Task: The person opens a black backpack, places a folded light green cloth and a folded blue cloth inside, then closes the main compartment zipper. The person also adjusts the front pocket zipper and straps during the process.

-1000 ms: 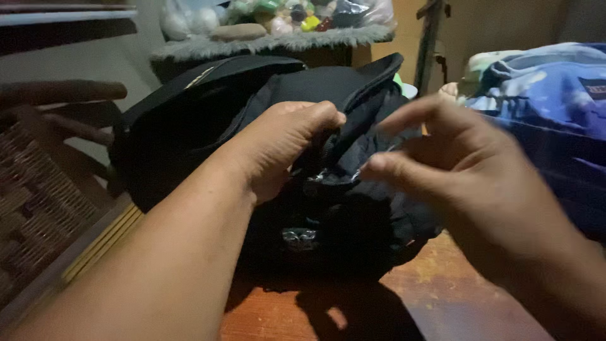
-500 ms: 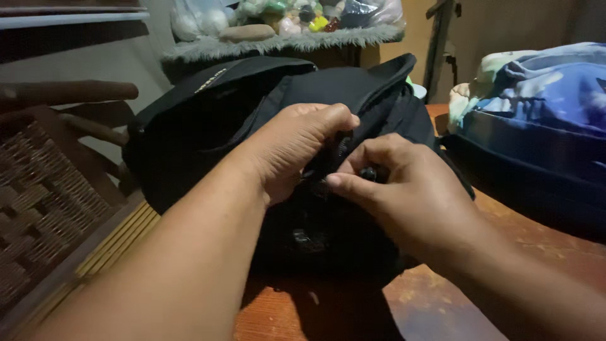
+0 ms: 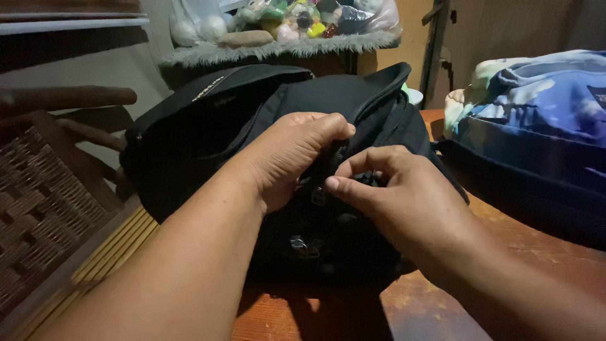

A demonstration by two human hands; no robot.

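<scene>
A black backpack (image 3: 208, 132) lies on a reddish wooden table (image 3: 442, 309), its top flap folded back toward the left. My left hand (image 3: 293, 155) grips the dark fabric at the middle of the backpack, fingers curled over the edge. My right hand (image 3: 404, 196) is right beside it, thumb and forefinger pinched on a small zipper pull (image 3: 317, 194) on the backpack's front. The pull itself is mostly hidden in the dark. A small metallic clip (image 3: 302, 245) glints lower on the front.
A blue and white backpack (image 3: 543, 120) lies at the right on the table. A woven wooden chair (image 3: 44, 189) stands at the left. Behind, a fuzzy grey shelf (image 3: 278, 49) carries plastic bags of small colourful items.
My right hand has come in from the open air and closed its thumb and forefinger on the zipper pull. My left hand has kept its hold on the fabric.
</scene>
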